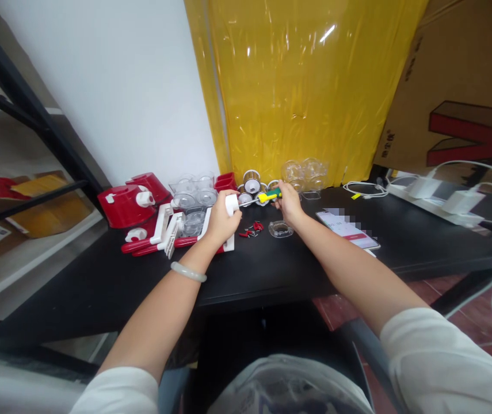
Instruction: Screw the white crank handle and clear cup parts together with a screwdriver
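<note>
Over the black table, my left hand (224,217) is closed around a small white cylindrical part (231,204). My right hand (289,202) grips the green and yellow handle of a screwdriver (267,196). Its metal shaft points left and reaches the white part; whether the tip sits inside it I cannot tell. Below the hands lie several small red pieces with metal bits (252,229). A clear plastic ring (281,229) lies beside them, under my right hand. Behind the hands stand several grated metal drums with white ends (252,181).
Red housings (127,206), white-and-red handled parts (163,230) and clear plastic cups (194,190) crowd the left. More clear cups (305,172) stand at the back. A phone (348,229) lies right, before a power strip (435,201) with cables. A yellow sheet (315,86) hangs behind.
</note>
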Demonstrator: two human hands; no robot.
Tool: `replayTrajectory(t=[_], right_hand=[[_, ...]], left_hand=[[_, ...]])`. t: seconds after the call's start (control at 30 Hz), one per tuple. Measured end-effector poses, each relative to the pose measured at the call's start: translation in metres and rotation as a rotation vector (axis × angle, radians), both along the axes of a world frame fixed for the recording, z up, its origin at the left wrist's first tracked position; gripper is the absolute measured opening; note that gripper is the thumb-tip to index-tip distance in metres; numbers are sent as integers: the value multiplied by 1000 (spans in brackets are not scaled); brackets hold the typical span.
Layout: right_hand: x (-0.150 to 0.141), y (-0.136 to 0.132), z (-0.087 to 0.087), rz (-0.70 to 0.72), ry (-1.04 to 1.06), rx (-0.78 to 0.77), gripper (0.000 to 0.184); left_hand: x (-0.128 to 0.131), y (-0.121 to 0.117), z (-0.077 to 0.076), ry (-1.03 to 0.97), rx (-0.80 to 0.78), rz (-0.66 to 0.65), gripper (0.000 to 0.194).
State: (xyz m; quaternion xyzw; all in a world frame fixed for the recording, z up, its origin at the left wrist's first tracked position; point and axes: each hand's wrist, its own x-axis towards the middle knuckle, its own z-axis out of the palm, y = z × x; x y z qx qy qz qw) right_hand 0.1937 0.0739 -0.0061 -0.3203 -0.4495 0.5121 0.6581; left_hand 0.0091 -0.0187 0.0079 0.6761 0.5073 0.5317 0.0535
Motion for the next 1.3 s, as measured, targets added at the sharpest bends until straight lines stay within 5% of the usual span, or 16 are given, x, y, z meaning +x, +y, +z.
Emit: replayTrajectory(t=[0.13,0.47,0.77,1.1,1.3], right_hand=[[-1,0,0,-30,-6,-39,41],[1,0,1,-35,21,-2,22],[0,-1,1,-45,17,-10,43],[3,4,1,20,124,-70,20],[2,4,0,-26,67,15,24]], left_hand=[[-1,1,-1,-9,2,-23,51],[0,0,-1,17,6,-13,51],[-2,2,-4,10,11,-32,50],[0,1,-3,31,5,-21,50],[0,0,-2,36,6,-15,50]])
